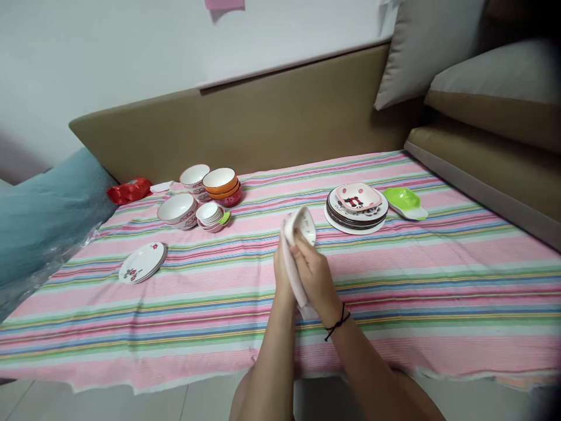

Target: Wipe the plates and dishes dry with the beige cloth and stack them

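A small white bowl (308,225) with dark print inside is tipped on its side above the striped cloth. My left hand (281,270) is closed round its outer side, partly hidden behind a pale wiping cloth (294,276). My right hand (314,273) presses the wiping cloth against the bowl's rim and inside, its fingers closed. The cloth's end hangs down between my wrists. To the right of my hands lies a stack of dark-rimmed plates (356,217), topped by a pink-rimmed square dish (359,197).
A green leaf-shaped dish (404,202) lies beside the plate stack. At left are orange bowls (220,182), white patterned bowls (177,210), small nested dishes (209,215) and flowered oval plates (143,263). A red bundle (129,190) rests near the blue cushion (52,210).
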`<state>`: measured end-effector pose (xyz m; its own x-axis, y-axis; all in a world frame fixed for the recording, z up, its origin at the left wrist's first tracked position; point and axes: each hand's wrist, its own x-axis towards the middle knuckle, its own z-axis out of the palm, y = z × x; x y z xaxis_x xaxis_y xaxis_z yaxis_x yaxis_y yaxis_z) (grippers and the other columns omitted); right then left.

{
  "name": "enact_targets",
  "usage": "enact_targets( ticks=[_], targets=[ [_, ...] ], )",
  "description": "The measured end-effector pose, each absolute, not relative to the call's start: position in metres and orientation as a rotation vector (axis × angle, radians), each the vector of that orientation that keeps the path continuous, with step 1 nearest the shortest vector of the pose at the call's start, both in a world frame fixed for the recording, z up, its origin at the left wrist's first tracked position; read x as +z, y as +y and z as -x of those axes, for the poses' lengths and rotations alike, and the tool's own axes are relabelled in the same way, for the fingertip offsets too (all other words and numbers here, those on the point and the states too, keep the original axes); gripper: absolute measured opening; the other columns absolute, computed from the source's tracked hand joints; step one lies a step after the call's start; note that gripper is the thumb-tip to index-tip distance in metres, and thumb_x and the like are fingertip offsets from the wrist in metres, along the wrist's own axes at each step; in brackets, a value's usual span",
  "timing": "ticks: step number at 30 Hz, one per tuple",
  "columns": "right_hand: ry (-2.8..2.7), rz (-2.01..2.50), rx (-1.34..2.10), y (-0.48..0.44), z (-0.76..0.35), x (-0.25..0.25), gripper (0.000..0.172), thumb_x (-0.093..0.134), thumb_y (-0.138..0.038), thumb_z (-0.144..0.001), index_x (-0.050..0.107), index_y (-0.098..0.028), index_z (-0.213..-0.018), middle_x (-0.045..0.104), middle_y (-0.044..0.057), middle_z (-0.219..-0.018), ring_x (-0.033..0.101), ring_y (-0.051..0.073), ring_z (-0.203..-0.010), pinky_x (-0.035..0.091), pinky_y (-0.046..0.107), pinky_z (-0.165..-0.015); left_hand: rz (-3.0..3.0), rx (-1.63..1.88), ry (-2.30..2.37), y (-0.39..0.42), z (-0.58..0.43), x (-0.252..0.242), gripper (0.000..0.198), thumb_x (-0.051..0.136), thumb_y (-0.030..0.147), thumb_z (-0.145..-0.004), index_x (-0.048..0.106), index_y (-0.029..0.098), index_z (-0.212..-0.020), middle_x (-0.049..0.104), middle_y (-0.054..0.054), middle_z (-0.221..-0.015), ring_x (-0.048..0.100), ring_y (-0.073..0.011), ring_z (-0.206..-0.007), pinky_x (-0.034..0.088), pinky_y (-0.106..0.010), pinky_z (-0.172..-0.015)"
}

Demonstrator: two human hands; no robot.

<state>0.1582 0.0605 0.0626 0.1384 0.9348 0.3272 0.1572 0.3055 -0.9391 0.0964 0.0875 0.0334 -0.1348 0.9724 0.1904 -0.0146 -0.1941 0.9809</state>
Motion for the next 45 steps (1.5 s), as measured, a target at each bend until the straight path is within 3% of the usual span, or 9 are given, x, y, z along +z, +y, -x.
enact_targets(
  ticks=[3, 6, 13, 18, 25, 33, 37, 40, 45],
  targets=[
    [-1.151, 1.173, 0.861, 0.059, -0.166, 0.067, 0.045, 0.04, -0.041, -0.094, 0.057, -0.018, -0.128, 0.064, 0.007, -0.122, 0.058, 0.027, -0.114, 0.047, 0.038, -0.094, -1.11, 1.341, 1.212, 0.09, -0.095, 0.055, 0.037, 0.047, 0.048, -0.091, 0.066, 0.018, -0.078, 0.062, -0.004, -0.069, 0.058, -0.0197, -0.071, 0.049, -0.028, -0.063],
    [-1.185, 1.109, 0.912, 0.059, -0.171, 0.069, 0.042, 0.044, -0.044, -0.091, 0.062, -0.02, -0.12, 0.068, 0.005, -0.111, 0.06, 0.027, -0.106, 0.048, 0.036, -0.089, -0.963, 1.329, 1.223, 0.088, -0.101, 0.066, 0.035, 0.049, 0.045, -0.089, 0.064, 0.017, -0.075, 0.061, -0.002, -0.069, 0.054, -0.017, -0.067, 0.046, -0.026, -0.064],
    [-0.843, 1.071, 1.066, 0.07, -0.175, 0.064, 0.038, 0.051, -0.05, -0.086, 0.065, -0.017, -0.098, 0.068, 0.004, -0.088, 0.061, 0.021, -0.084, 0.048, 0.029, -0.071, -1.063, 1.427, 1.037, 0.084, -0.109, 0.067, 0.03, 0.046, 0.035, -0.092, 0.068, 0.019, -0.105, 0.068, -0.005, -0.108, 0.058, -0.0199, -0.104, 0.042, -0.028, -0.093],
    [-0.864, 0.951, 1.154, 0.071, -0.17, 0.062, 0.03, 0.056, -0.048, -0.085, 0.063, -0.018, -0.081, 0.06, 0.0, -0.074, 0.056, 0.016, -0.072, 0.044, 0.025, -0.065, -1.026, 1.433, 1.105, 0.086, -0.103, 0.069, 0.031, 0.046, 0.036, -0.092, 0.07, 0.016, -0.095, 0.071, -0.007, -0.1, 0.06, -0.0242, -0.105, 0.045, -0.033, -0.094],
    [-0.846, 0.926, 1.202, 0.068, -0.166, 0.066, 0.027, 0.054, -0.045, -0.086, 0.059, -0.019, -0.08, 0.057, -0.001, -0.072, 0.051, 0.014, -0.068, 0.04, 0.024, -0.061, -1.188, 1.514, 1.013, 0.084, -0.104, 0.068, 0.038, 0.04, 0.03, -0.096, 0.055, 0.022, -0.129, 0.049, -0.002, -0.141, 0.04, -0.0175, -0.132, 0.03, -0.028, -0.11],
    [-1.259, 1.019, 1.229, 0.058, -0.172, 0.066, 0.033, 0.049, -0.044, -0.087, 0.051, -0.019, -0.065, 0.044, -0.004, -0.059, 0.04, 0.012, -0.055, 0.031, 0.025, -0.051, -1.405, 1.492, 1.193, 0.107, -0.081, 0.075, 0.034, 0.035, 0.019, -0.092, 0.068, 0.017, -0.099, 0.069, -0.007, -0.108, 0.06, -0.0212, -0.106, 0.042, -0.034, -0.099],
    [-1.501, 0.99, 1.046, 0.057, -0.175, 0.065, 0.029, 0.044, -0.039, -0.092, 0.065, -0.021, -0.084, 0.063, 0.001, -0.075, 0.059, 0.02, -0.078, 0.046, 0.03, -0.073, -1.444, 1.44, 1.177, 0.115, -0.074, 0.072, 0.024, 0.048, 0.018, -0.084, 0.07, 0.018, -0.094, 0.07, -0.005, -0.104, 0.061, -0.0231, -0.105, 0.04, -0.036, -0.102],
    [-1.513, 0.994, 0.906, 0.059, -0.171, 0.064, 0.033, 0.043, -0.036, -0.093, 0.064, -0.023, -0.115, 0.067, 0.006, -0.11, 0.055, 0.025, -0.115, 0.039, 0.038, -0.1, -1.315, 1.502, 1.121, 0.112, -0.081, 0.067, 0.028, 0.044, 0.022, -0.089, 0.066, 0.018, -0.104, 0.066, -0.006, -0.115, 0.058, -0.0227, -0.11, 0.041, -0.036, -0.101],
    [-1.454, 1.083, 0.919, 0.061, -0.171, 0.065, 0.037, 0.041, -0.035, -0.095, 0.064, -0.019, -0.118, 0.07, 0.007, -0.107, 0.064, 0.026, -0.101, 0.05, 0.038, -0.087, -1.208, 1.601, 1.079, 0.103, -0.094, 0.066, 0.03, 0.044, 0.031, -0.092, 0.063, 0.019, -0.111, 0.061, -0.007, -0.123, 0.054, -0.0207, -0.117, 0.04, -0.032, -0.102]
  ],
)
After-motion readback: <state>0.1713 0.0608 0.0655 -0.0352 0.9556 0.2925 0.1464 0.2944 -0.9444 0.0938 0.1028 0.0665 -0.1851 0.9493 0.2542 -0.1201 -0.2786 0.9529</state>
